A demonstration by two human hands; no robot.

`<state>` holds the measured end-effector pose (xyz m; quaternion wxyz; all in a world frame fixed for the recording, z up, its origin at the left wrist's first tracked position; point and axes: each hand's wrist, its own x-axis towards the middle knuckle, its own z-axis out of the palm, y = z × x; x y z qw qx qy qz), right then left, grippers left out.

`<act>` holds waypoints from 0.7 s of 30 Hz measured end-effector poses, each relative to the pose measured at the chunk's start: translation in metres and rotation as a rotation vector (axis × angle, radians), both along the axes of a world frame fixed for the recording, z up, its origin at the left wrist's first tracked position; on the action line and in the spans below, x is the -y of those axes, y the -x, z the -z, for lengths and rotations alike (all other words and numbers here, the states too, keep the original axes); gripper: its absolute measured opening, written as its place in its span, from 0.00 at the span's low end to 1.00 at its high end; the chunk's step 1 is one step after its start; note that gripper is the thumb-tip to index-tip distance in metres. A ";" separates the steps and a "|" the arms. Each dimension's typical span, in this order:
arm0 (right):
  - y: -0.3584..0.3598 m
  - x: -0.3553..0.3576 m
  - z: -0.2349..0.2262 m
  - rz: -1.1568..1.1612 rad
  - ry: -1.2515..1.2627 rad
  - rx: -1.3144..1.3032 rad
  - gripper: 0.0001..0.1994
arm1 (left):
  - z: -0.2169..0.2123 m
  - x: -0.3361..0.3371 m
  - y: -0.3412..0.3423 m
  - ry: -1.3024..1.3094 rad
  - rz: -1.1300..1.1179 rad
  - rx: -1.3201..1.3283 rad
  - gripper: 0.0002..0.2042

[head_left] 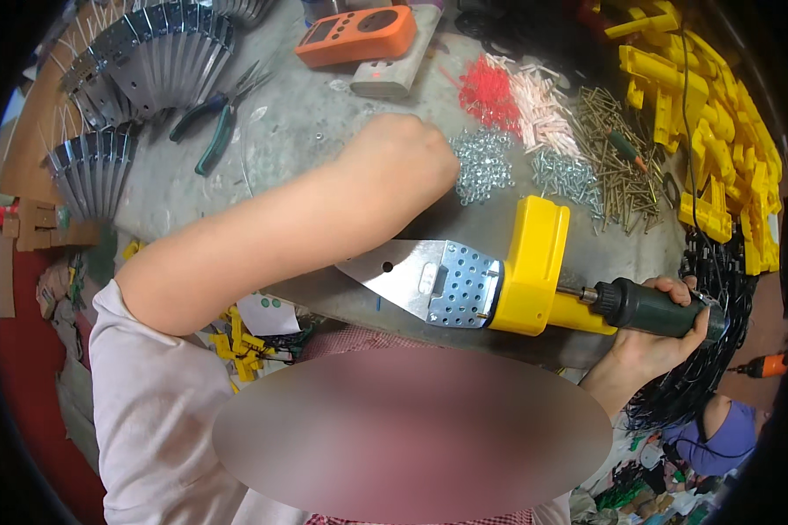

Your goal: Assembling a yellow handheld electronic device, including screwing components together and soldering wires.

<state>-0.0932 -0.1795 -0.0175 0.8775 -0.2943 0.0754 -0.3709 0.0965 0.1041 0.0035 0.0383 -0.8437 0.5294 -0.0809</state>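
Observation:
My left hand (407, 162) is curled into a fist over the bench, its knuckles beside a pile of small metal nuts (484, 166). Its fingertips are hidden, so I cannot tell what they hold. In my right hand (652, 354) lies a dark green and black electric screwdriver (652, 306), gripped round its body. The bit points left and meets or nearly meets a yellow plastic housing (534, 267). A tapered silver metal plate (403, 278) with a perforated metal piece (468, 287) joins the housing's left side. This assembly lies near the bench's front edge, below my left forearm.
Behind the nuts are red sleeves (490, 96), pale pink sleeves (543, 109), small screws (569, 179) and long screws (617, 188). Yellow plastic parts (718, 122) heap up at right. Pliers (219, 127), an orange meter (355, 37) and fanned metal plates (149, 57) lie farther back.

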 end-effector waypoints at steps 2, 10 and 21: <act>0.000 -0.001 -0.001 -0.039 -0.049 0.056 0.19 | 0.005 -0.001 0.000 -0.011 0.027 0.021 0.07; -0.001 -0.004 -0.001 -0.018 -0.051 0.049 0.18 | 0.013 -0.001 0.064 0.708 -0.065 -0.547 0.07; -0.005 -0.011 -0.001 -0.111 -0.204 0.149 0.16 | 0.036 0.007 0.084 0.897 -0.055 -0.557 0.10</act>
